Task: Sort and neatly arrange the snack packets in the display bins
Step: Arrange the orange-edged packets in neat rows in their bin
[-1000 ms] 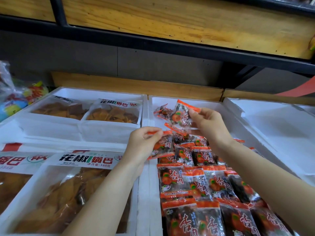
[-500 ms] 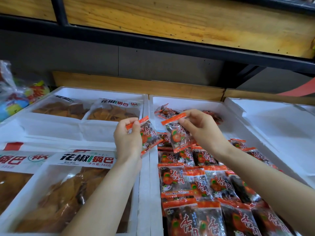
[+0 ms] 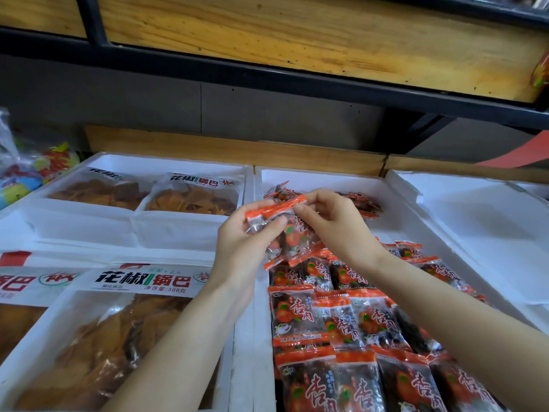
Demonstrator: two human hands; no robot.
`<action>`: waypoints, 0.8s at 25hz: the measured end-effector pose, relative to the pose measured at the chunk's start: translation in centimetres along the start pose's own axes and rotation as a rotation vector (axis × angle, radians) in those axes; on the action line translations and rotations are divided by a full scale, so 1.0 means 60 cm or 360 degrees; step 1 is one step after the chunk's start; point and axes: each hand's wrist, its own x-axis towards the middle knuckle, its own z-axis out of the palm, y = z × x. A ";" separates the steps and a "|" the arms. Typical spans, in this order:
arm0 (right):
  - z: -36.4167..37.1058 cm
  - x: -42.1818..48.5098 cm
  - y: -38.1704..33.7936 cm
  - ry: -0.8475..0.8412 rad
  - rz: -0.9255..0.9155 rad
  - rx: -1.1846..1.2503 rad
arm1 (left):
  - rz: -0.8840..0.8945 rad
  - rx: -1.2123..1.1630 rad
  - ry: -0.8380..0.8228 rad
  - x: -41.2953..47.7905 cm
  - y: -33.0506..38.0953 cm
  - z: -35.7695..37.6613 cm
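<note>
Orange-edged snack packets (image 3: 297, 236) held above the middle foam bin (image 3: 326, 179). Left hand (image 3: 237, 245) grips them; right hand (image 3: 335, 227) pinches their top edges.

Up top, a wooden shelf (image 3: 297, 37) runs across, pale and knotty, its grain streaked and speckled with dark spots. A black rail (image 3: 267, 75) edges it underneath, slanting down to the right, and a black post (image 3: 90, 19) climbs out of view at upper left. Below the rail sits a grey wall (image 3: 133, 105), flat and matte, with one thin vertical seam (image 3: 201, 105) splitting it into panels. Further right, a dark bracket (image 3: 421, 126) angles under the rail in shadow. Lower still, a wooden plank (image 3: 208, 147) lies along the wall's foot, and a second plank (image 3: 445, 167) butts against its right end. The light is soft and even.
</note>
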 end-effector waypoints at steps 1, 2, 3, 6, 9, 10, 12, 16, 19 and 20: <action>-0.005 -0.007 -0.001 -0.0085 0.0029 0.0063 | 0.0056 0.0040 0.0000 -0.001 0.001 -0.002; -0.011 -0.014 -0.001 -0.0178 0.0062 0.0097 | 0.0097 0.0077 -0.0009 -0.002 0.003 -0.004; -0.019 -0.020 -0.003 -0.0263 0.0084 0.0090 | 0.0121 0.0119 -0.0025 -0.004 0.005 -0.004; -0.060 -0.020 -0.006 -0.0280 0.0135 0.0007 | 0.0141 0.0263 0.0018 -0.010 0.006 -0.003; -0.125 0.009 0.014 -0.0015 0.0238 0.0017 | 0.0152 0.0435 0.0115 -0.004 0.027 0.000; -0.145 0.021 0.028 0.0040 0.0288 -0.0011 | 0.0184 0.0581 0.0114 0.005 0.040 0.004; -0.172 0.041 0.057 0.0016 0.0392 -0.0132 | 0.0256 0.0879 0.0047 0.034 0.060 0.013; -0.171 0.070 0.103 -0.0264 0.0465 -0.0362 | 0.0305 0.1186 -0.0145 0.104 0.044 0.039; -0.153 0.079 0.125 -0.0490 0.0531 -0.0440 | 0.0146 0.1382 -0.0335 0.143 -0.007 0.043; -0.149 0.081 0.134 -0.0551 0.0542 -0.0505 | 0.0096 0.1467 -0.0394 0.153 -0.024 0.040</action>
